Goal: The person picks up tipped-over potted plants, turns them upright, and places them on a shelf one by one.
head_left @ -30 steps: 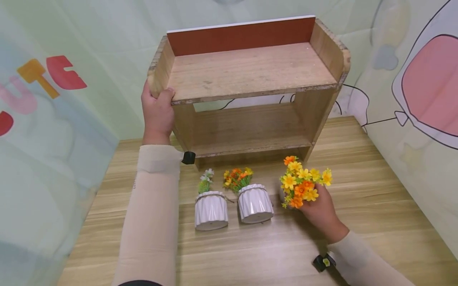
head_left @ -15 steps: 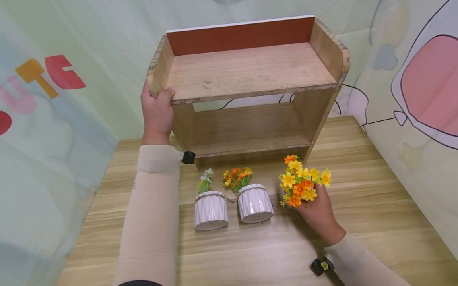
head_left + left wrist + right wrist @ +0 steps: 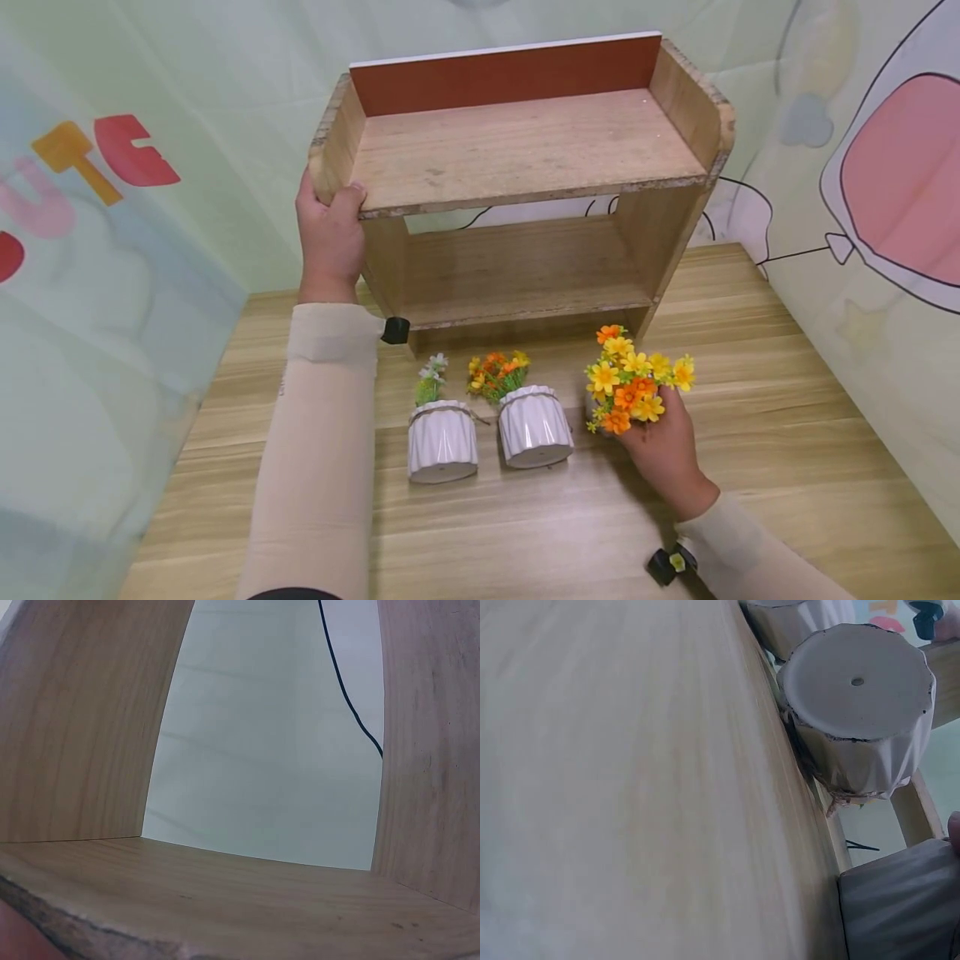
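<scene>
One wooden shelf unit (image 3: 525, 154) stands on the counter (image 3: 480, 542) beyond the hands; the left hand (image 3: 330, 237) grips its upper side panel. The right hand (image 3: 667, 454), well apart, holds a yellow-and-orange potted plant (image 3: 633, 379) upright, its fingers mostly hidden by blossoms. Between the forearms, a white-flowered pot (image 3: 442, 446) and an orange-flowered pot (image 3: 536, 429) lie on their sides, bases toward the person.

The work looks to be at an early stage: one plant appears upright, two lie tipped, and all three are in front of the unit, not on its boards.

The left wrist view alone looks closely into the unit, with wall cloth (image 3: 270, 735) behind. The right wrist view shows the orange-flowered pot's full base with its central hole, and the side of the held plant's pot (image 3: 900, 907), which flowers largely cover from above.
</scene>
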The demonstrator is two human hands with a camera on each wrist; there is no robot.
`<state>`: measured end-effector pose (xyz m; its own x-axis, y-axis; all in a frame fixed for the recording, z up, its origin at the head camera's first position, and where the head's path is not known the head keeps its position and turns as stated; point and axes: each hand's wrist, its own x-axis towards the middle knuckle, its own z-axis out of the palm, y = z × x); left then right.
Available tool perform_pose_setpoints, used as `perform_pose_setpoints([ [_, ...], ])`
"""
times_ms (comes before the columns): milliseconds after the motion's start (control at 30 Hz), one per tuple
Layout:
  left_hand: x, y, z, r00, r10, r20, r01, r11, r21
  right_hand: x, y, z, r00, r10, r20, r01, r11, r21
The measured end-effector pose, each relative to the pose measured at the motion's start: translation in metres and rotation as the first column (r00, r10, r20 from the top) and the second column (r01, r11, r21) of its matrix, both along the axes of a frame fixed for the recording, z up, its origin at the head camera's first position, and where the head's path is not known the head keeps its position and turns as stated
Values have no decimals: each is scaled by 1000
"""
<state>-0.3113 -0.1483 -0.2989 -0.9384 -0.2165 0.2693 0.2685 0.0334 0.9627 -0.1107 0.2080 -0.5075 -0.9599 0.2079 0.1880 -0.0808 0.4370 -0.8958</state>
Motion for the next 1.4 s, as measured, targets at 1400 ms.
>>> perform_pose_setpoints([
  [1400, 0, -1, 2, 1000, -18, -9, 19, 999, 44, -4, -10, 41, 960, -6, -278, -22, 995, -99],
])
